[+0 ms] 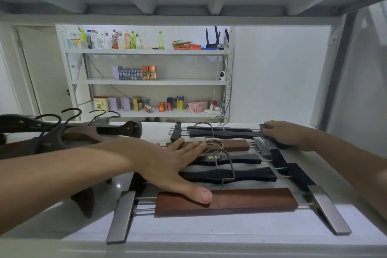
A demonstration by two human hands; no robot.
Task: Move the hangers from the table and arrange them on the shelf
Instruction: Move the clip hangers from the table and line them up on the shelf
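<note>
The clip hangers (226,199) lie in a row on the white shelf (230,230), long axes left-right, hooks pointing far. My left hand (167,165) lies flat across them, fingers spread; my right hand (280,134) curls over the far hangers' right-end clip (264,127). Bare shelf remains near; dark coat hangers (69,132) crowd the left.

Soft even indoor light — wide-angle edge distortion, slight blur overall.

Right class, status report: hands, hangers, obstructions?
Left hand flat on clip hangers. Right hand at far hanger's end clip. Curved hangers piled left.
</note>
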